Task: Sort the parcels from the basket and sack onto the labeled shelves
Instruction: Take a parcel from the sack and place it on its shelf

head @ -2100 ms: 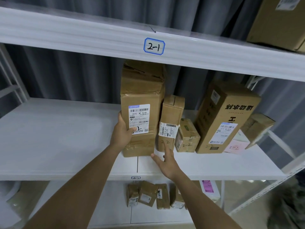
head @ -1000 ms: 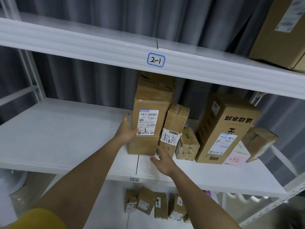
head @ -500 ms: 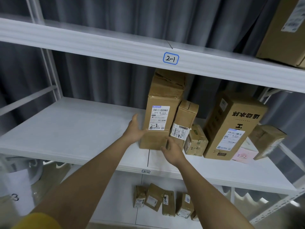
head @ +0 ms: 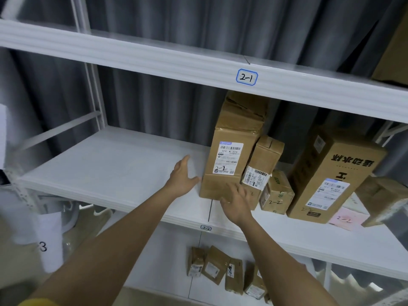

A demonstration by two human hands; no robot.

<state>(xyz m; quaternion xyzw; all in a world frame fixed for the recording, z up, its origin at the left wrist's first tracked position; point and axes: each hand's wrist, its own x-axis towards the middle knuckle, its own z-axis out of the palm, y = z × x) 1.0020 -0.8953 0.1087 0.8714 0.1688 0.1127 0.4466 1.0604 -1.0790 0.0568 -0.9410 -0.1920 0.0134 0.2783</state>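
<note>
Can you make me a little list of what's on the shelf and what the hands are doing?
shelf tag: 2-2
tall box: upright on the middle shelf, marked 2-2
left hand: open, beside the tall box's left side
right hand: open, in front of the box's lower corner
neighbours: slim box leaning on the tall box, small box, big box
shelf above: tag 2-1

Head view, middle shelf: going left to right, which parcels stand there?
Tall box marked 2-2 → slimmer upright box → small box marked 2-2 → big box with black printed characters → pink flat parcel → tilted box at the right edge.
</note>
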